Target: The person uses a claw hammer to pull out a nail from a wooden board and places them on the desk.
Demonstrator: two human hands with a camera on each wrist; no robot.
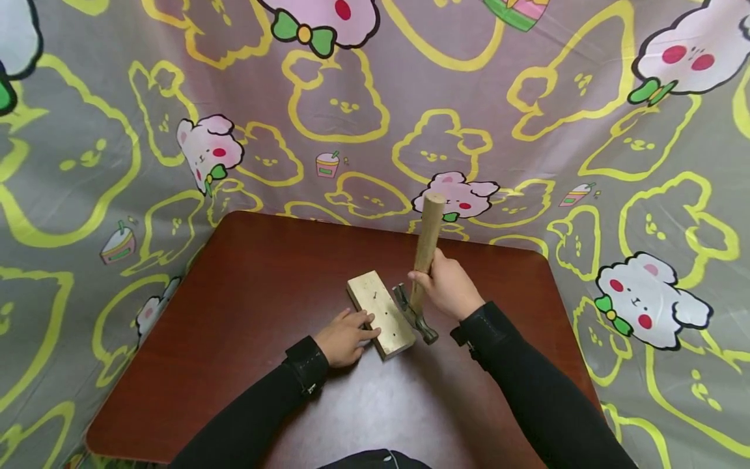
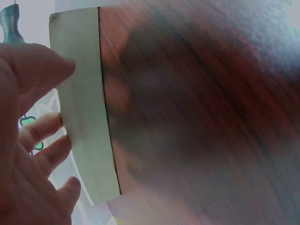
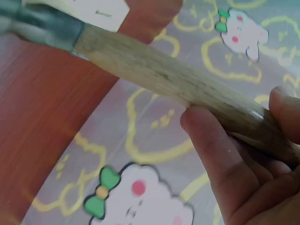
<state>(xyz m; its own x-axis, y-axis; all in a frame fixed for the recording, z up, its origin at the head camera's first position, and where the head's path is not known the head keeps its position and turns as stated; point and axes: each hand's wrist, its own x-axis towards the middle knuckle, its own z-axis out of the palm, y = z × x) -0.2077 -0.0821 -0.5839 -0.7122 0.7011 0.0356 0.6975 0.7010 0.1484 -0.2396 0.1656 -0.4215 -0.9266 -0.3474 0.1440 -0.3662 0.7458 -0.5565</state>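
Note:
A pale wooden block (image 1: 382,314) lies slantwise on the table, with a nail (image 1: 375,297) standing in its far part and two small dark spots nearer the front. My left hand (image 1: 346,337) rests at the block's left edge, its spread fingertips on the top face. In the left wrist view the thumb lies over the side of the block (image 2: 86,108). Just right of the block, my right hand (image 1: 451,286) grips a claw hammer (image 1: 430,231) by its wooden handle. The handle points up and the metal head hangs low, close beside the block. The right wrist view shows thumb and fingers around the handle (image 3: 164,75).
The reddish-brown table (image 1: 275,273) has rounded corners. A grey cloth (image 1: 351,156) with yellow outlines and cartoon animals hangs behind it and along both sides. Bright glare falls on the near part of the tabletop.

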